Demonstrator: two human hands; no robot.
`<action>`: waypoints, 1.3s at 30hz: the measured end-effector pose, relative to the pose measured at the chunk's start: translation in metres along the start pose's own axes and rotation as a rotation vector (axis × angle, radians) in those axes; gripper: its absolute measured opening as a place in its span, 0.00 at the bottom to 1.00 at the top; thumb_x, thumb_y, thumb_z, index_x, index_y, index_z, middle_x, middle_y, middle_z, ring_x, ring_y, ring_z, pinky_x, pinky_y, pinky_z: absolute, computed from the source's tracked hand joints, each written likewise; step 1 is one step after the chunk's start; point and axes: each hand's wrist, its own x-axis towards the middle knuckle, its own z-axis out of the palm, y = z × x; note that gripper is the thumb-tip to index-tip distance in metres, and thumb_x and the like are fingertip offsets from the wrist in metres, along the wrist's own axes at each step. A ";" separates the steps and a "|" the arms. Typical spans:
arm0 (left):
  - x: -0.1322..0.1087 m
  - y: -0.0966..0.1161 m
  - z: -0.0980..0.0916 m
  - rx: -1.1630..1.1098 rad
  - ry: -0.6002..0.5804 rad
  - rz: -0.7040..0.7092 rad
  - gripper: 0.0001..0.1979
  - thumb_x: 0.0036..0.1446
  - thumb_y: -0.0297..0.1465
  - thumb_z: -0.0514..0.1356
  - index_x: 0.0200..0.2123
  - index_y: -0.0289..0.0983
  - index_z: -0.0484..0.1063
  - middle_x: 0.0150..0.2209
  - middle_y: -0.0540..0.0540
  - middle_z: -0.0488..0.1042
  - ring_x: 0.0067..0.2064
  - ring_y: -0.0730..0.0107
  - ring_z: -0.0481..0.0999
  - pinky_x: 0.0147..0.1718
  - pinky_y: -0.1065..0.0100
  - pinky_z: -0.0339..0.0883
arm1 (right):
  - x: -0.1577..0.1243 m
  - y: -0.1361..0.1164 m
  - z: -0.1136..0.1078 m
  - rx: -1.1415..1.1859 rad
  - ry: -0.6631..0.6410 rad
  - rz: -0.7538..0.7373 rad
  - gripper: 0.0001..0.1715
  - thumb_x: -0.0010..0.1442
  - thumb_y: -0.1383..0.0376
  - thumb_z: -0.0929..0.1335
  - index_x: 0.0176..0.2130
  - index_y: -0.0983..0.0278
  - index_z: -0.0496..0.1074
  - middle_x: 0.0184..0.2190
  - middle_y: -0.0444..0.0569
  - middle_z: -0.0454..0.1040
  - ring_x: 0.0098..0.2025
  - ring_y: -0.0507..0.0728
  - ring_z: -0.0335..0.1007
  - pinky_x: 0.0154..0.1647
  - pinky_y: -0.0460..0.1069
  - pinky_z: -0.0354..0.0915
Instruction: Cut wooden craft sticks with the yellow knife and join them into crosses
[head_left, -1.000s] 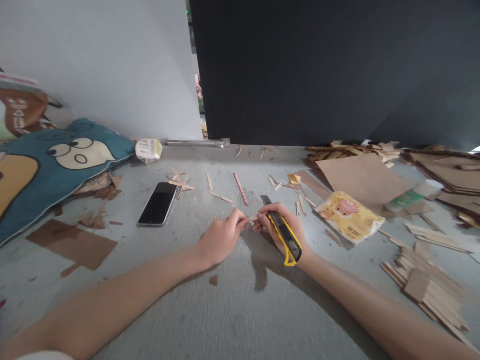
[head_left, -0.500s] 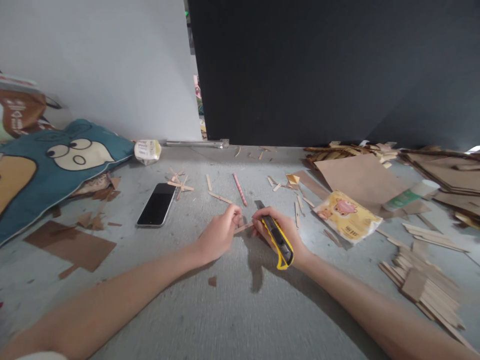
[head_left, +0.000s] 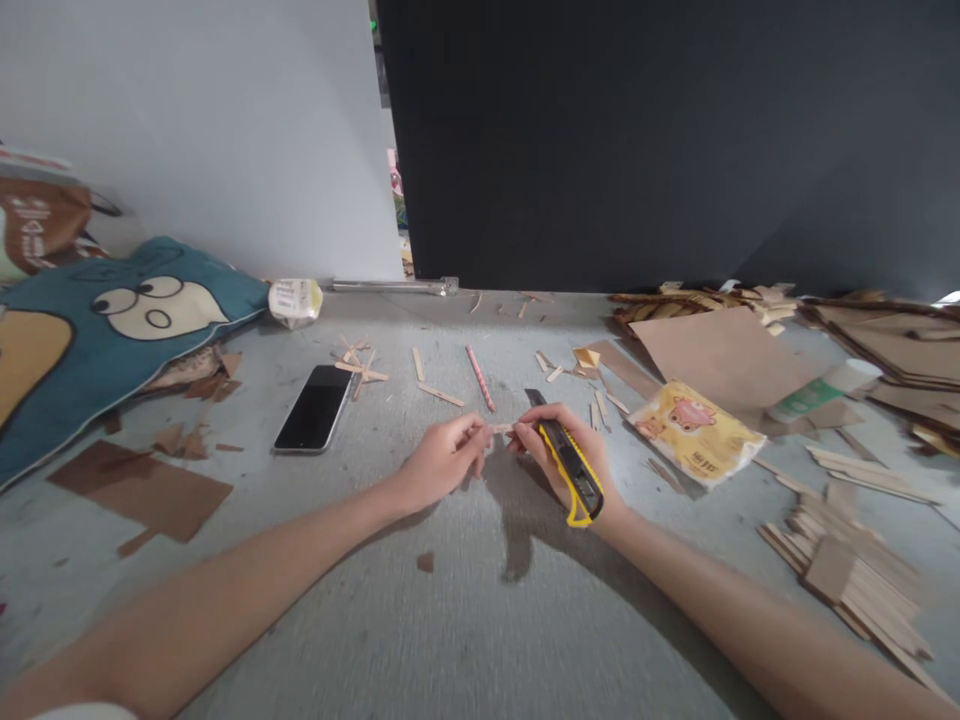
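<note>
A short thin wooden stick spans the gap between my hands at the middle of the table. My left hand is closed, pinching the stick's left end between thumb and fingers. The fingertips of my right hand are at its other end. That same hand also holds a yellow and black utility knife against the palm, its blade out and pointing away from me. Just beyond the hands lies a pink patterned pencil. Two wooden strips lie left of the pencil.
A phone and crossed sticks lie on the left, near a blue cushion. On the right are a yellow packet, a glue stick, cardboard and a pile of wooden strips. A dark panel stands behind.
My right hand has shifted slightly right and away from me with the knife. The stick between my hands is higher in view and now lies nearly level. My left fingers have changed their grip.
</note>
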 end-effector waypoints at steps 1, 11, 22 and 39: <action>0.000 -0.001 0.000 -0.037 0.021 -0.005 0.22 0.69 0.52 0.54 0.33 0.39 0.65 0.22 0.53 0.71 0.18 0.78 0.63 0.21 0.72 0.57 | -0.001 -0.001 0.000 -0.014 -0.010 0.000 0.17 0.65 0.49 0.72 0.40 0.59 0.73 0.27 0.47 0.81 0.30 0.58 0.81 0.33 0.51 0.75; 0.002 -0.004 0.000 -0.178 0.104 0.008 0.25 0.67 0.57 0.53 0.34 0.40 0.62 0.21 0.55 0.70 0.16 0.78 0.63 0.17 0.73 0.55 | -0.006 0.006 0.000 -0.024 -0.163 -0.021 0.14 0.69 0.52 0.69 0.41 0.60 0.74 0.28 0.47 0.81 0.29 0.56 0.80 0.33 0.50 0.76; 0.010 -0.003 -0.023 0.199 -0.058 0.093 0.24 0.72 0.50 0.47 0.27 0.40 0.56 0.21 0.54 0.63 0.24 0.74 0.61 0.27 0.70 0.57 | -0.013 -0.006 -0.008 -0.321 -0.115 -0.215 0.18 0.69 0.54 0.66 0.54 0.57 0.72 0.33 0.47 0.80 0.28 0.55 0.77 0.31 0.49 0.72; 0.012 -0.006 -0.023 0.191 -0.101 0.064 0.20 0.73 0.44 0.46 0.29 0.41 0.56 0.24 0.54 0.61 0.26 0.71 0.61 0.30 0.67 0.55 | -0.013 -0.008 -0.009 -0.350 -0.257 -0.418 0.07 0.67 0.64 0.67 0.44 0.55 0.75 0.33 0.49 0.81 0.31 0.57 0.81 0.33 0.51 0.78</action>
